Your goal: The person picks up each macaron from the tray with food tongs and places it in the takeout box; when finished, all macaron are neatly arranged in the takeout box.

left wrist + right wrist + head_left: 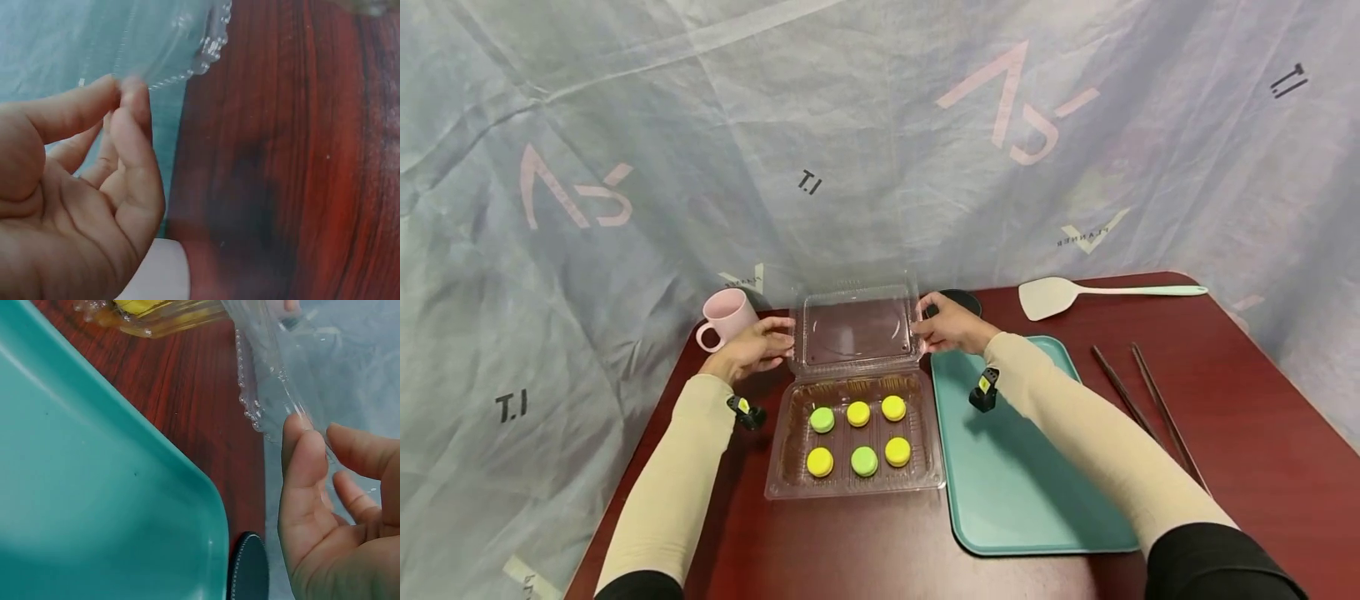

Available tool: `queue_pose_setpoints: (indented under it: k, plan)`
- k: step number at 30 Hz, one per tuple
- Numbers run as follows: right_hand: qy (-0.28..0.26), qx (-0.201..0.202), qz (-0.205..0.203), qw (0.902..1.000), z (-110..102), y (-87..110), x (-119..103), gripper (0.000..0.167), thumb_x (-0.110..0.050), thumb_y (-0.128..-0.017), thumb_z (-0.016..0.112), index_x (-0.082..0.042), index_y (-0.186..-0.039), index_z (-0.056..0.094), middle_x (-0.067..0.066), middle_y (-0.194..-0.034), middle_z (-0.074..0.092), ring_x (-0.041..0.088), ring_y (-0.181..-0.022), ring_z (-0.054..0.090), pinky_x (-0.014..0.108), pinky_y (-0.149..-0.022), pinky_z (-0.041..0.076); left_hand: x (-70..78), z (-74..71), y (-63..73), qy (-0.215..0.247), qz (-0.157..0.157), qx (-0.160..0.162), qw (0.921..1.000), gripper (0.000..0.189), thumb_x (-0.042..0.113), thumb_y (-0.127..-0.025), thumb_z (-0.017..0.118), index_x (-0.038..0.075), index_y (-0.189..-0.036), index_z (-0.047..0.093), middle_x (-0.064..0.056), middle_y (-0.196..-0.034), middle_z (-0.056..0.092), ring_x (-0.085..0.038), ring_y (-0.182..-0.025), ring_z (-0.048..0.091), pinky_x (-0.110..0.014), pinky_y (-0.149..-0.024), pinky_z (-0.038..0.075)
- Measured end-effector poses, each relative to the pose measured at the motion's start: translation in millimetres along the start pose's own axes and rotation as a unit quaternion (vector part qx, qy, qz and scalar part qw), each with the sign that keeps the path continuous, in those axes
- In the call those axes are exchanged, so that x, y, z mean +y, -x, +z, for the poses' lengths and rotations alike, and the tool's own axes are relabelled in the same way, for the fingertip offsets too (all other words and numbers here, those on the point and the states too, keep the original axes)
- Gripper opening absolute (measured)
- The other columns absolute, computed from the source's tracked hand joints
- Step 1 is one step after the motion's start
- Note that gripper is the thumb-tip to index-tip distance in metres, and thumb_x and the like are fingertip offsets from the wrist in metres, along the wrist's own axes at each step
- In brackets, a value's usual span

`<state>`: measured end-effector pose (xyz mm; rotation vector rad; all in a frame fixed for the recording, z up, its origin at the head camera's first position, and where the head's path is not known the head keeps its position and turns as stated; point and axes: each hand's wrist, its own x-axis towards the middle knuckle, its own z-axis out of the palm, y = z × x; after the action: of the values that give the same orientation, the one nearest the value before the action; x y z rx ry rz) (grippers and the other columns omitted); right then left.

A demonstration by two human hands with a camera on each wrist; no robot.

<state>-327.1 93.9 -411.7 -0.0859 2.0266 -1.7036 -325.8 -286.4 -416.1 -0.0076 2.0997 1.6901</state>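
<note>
A clear plastic clamshell box (pixel 778 479) lies on the table with its hinged lid (pixel 853 329) raised at the back. Several yellow macarons (pixel 897 452) and green macarons (pixel 864 461) sit in its base in two rows. My left hand (pixel 754 346) pinches the lid's left edge between thumb and fingers; the left wrist view shows the beaded rim (pixel 212 47) just beyond the fingertips. On the opposite side my right hand (pixel 951 323) pinches the lid's right edge, seen close in the right wrist view with thumb and fingers (pixel 306 459) on the clear plastic.
A teal tray (pixel 1000 500) lies right of the box, under my right forearm. Behind it is a black round object (pixel 966 300). A pink mug (pixel 730 312) stands by my left hand. A white spatula (pixel 1052 296) and dark chopsticks (pixel 1165 408) lie on the right.
</note>
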Motion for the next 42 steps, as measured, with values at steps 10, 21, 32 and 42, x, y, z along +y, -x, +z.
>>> queue_pose_setpoints:
  k: [10, 21, 32, 42]
  plan:
    - [0.047, 0.011, -0.105, 0.9932, -1, 19.2, -5, 0.029, -0.008, -0.096, 0.07, -0.004, -0.11, 0.045, 0.009, -0.088, 0.052, 0.026, -0.077, 0.062, 0.053, -0.082, 0.054, 13.6, 5.9, 22.8, -0.025, 0.062, 0.025, 0.9975, 0.032, 0.001, -0.101, 0.058, 0.005, -0.13, 0.044, -0.001, -0.104, 0.057, -0.009, -0.089, 0.064, -0.025, -0.074, 0.054]
    - [0.08, 0.0, -0.198, 0.977, -4, 38.1, -9, 0.019, -0.007, -0.09, 0.076, -0.003, -0.097, 0.059, 0.014, -0.09, 0.058, 0.036, -0.087, 0.064, 0.057, -0.087, 0.053, 20.6, 3.8, 48.1, -0.064, 0.133, 0.017, 0.9889, 0.02, -0.006, -0.096, 0.061, -0.001, -0.111, 0.048, -0.007, -0.106, 0.054, -0.01, -0.092, 0.061, -0.037, -0.086, 0.056]
    - [0.233, 0.008, -0.266, 0.9351, -5, 71.6, -8, 0.008, -0.009, -0.092, 0.075, -0.013, -0.096, 0.069, 0.002, -0.096, 0.069, 0.02, -0.091, 0.064, 0.041, -0.076, 0.052, 11.7, 3.4, 72.4, -0.041, 0.16, -0.014, 0.9862, 0.014, -0.004, -0.101, 0.047, -0.009, -0.109, 0.057, -0.008, -0.107, 0.062, -0.022, -0.104, 0.064, -0.037, -0.091, 0.055]
    - [0.208, -0.026, -0.214, 0.9541, 2, 90.6, 0, 0.014, -0.012, -0.104, 0.056, -0.01, -0.111, 0.068, 0.016, -0.112, 0.064, 0.03, -0.098, 0.061, 0.051, -0.087, 0.051, 5.1, 14.8, 87.0, 0.012, 0.128, -0.002, 0.9917, 0.018, 0.008, -0.102, 0.047, 0.017, -0.101, 0.063, 0.004, -0.105, 0.063, -0.014, -0.105, 0.061, -0.036, -0.093, 0.052]
